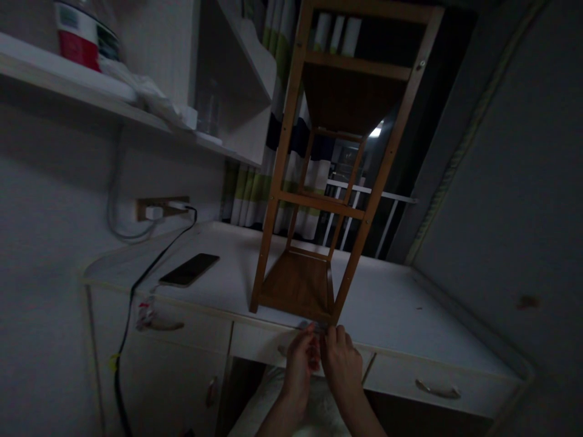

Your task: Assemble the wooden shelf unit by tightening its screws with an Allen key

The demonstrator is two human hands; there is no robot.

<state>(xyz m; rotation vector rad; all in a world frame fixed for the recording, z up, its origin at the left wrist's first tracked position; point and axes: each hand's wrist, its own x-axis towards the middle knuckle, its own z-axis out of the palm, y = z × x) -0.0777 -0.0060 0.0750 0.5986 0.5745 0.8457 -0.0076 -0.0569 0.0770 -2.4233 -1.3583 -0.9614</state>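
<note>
Close together at the desk's front edge, my two hands are closed around a small thing with red on it (314, 353), which looks like a plastic packet; most of it is hidden. My left hand (297, 363) grips it from the left, thumb and fingertips upward. Fingers bent, my right hand (340, 358) pinches at its upper right side. Just beyond them, a brown wooden shelf rack (321, 205) stands upright on the white desk (387, 309), its front right leg near my right fingertips.
A dark phone (190, 269) lies on the desk's left side. A black cable (157, 261) runs from the wall socket (141, 210) down past the desk front. White wall shelves (168, 124) overhang at upper left. Curtains (248, 197) and a white railing (394, 197) are behind the rack.
</note>
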